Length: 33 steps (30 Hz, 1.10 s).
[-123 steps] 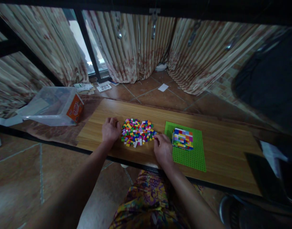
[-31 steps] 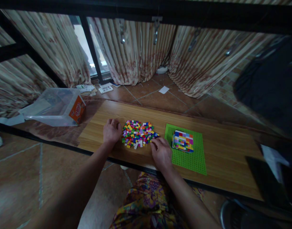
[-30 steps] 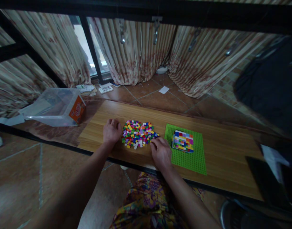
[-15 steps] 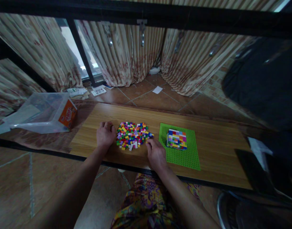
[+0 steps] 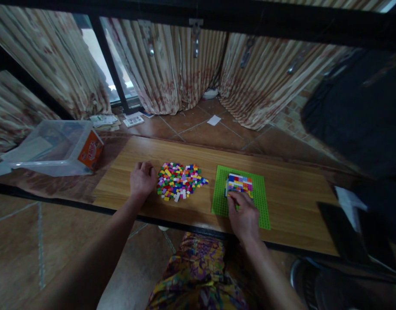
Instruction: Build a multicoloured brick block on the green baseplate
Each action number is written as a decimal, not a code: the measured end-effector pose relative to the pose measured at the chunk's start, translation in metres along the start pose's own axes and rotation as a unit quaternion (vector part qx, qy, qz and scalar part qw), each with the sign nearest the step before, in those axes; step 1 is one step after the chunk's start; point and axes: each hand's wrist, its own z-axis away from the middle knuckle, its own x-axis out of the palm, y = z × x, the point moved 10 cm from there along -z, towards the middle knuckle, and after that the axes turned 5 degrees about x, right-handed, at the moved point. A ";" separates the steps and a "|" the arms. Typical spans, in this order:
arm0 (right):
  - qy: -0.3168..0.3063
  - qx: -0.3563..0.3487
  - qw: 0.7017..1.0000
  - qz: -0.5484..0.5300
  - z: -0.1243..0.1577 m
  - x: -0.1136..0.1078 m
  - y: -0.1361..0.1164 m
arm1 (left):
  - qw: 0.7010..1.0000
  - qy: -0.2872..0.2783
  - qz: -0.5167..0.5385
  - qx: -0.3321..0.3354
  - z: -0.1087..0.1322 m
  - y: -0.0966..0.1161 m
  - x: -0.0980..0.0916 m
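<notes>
A pile of small multicoloured toy bricks (image 5: 176, 181) lies on the wooden tabletop. Just left of it rests my left hand (image 5: 142, 178), fingers curled in; whatever they may hold is hidden. To the right is a green studded baseplate (image 5: 261, 206), bearing a block built of many coloured bricks (image 5: 239, 180). My right hand (image 5: 245, 215) is over the baseplate, at the block's near left corner, thumb and finger pinched on a small yellow brick (image 5: 229, 194). The hand covers the block's near side, so I cannot tell whether the yellow brick touches it.
A clear plastic bin (image 5: 55, 150) with an orange label stands at the left. A dark bar (image 5: 198, 234) runs along the near edge of the table (image 5: 294, 206). Dark flat objects (image 5: 338, 230) and papers (image 5: 346, 202) lie at the right. Curtains (image 5: 172, 73) hang behind.
My right hand has moved right from the pile's edge to the block on the baseplate, carrying the yellow brick. My left hand has stayed beside the pile.
</notes>
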 end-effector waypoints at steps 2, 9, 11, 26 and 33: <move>0.008 -0.008 0.999 0.030 0.000 0.001 0.001 | 1.000 -0.002 0.002 0.001 0.000 0.000 0.000; 0.019 -0.011 0.996 0.089 -0.003 0.002 -0.004 | 1.000 -0.005 0.006 -0.002 0.001 -0.001 0.001; 0.029 0.001 0.995 0.093 -0.006 0.000 -0.004 | 1.000 -0.005 0.006 -0.005 0.001 -0.001 0.001; 0.065 -0.063 0.990 0.104 0.008 -0.004 0.000 | 1.000 -0.007 0.002 -0.001 0.000 0.001 0.000; 0.023 -0.068 0.989 0.126 0.008 0.002 0.000 | 1.000 -0.009 -0.008 -0.002 0.000 0.002 -0.003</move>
